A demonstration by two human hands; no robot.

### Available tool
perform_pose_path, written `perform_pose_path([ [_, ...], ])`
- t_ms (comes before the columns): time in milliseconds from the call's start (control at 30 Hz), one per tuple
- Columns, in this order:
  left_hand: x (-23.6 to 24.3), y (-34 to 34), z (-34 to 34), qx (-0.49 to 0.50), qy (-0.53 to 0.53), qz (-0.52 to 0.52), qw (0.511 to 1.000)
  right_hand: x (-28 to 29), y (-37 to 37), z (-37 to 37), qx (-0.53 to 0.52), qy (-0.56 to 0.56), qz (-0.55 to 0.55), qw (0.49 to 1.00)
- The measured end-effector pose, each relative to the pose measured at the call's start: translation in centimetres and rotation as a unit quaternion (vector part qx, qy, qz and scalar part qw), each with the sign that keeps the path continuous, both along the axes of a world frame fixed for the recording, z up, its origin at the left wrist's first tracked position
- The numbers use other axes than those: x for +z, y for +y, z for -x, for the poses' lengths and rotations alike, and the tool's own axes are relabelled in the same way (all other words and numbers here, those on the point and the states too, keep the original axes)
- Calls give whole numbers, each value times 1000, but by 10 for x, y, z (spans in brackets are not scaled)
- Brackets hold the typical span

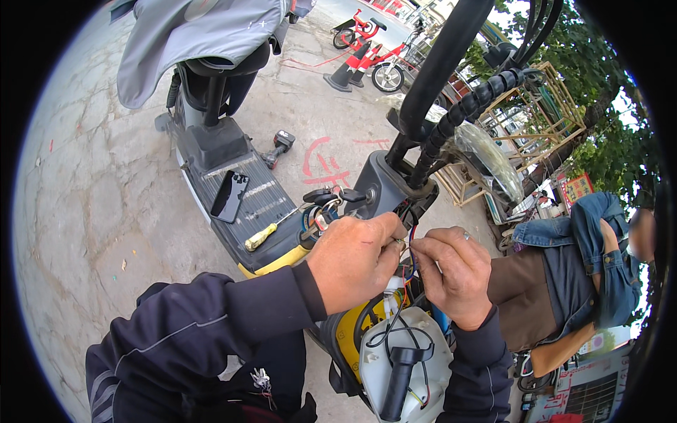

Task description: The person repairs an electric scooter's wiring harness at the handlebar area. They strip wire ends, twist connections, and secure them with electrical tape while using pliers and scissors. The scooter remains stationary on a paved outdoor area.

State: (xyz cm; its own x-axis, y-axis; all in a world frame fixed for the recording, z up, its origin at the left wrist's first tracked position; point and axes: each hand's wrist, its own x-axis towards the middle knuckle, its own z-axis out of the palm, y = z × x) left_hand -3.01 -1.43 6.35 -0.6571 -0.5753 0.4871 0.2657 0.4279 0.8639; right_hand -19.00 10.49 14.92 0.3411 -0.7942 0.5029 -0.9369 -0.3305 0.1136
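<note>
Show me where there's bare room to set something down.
Bare pavement spreads left of the scooter; the footboard has a free patch right of the phone, beyond the screwdriver. Crowded around left hand and right hand: wires, keys, white casing.

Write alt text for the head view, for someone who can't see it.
The left hand and right hand pinch thin wires near a scooter's front column. A phone and yellow-handled screwdriver lie on the footboard; lower in view, a black grip rests on a white shell. At right is another person.
</note>
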Motion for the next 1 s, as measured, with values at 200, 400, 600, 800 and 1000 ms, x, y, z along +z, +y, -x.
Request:
perform_pose_path([
  [200,-1,1,0,9,5,12,1000,2,-1,-4,-7,2,-19,1000],
  [400,-3,1,1,29,11,39,999,6,-2,-8,-10,17,-25,999],
  [600,-6,2,3,51,16,71,996,16,4,-11,-24,48,-27,998],
  [800,-8,2,3,52,7,102,993,13,-1,-15,-8,42,-40,998],
  [1000,-9,1,1,49,3,95,994,9,-4,-19,-69,-44,-65,995],
])
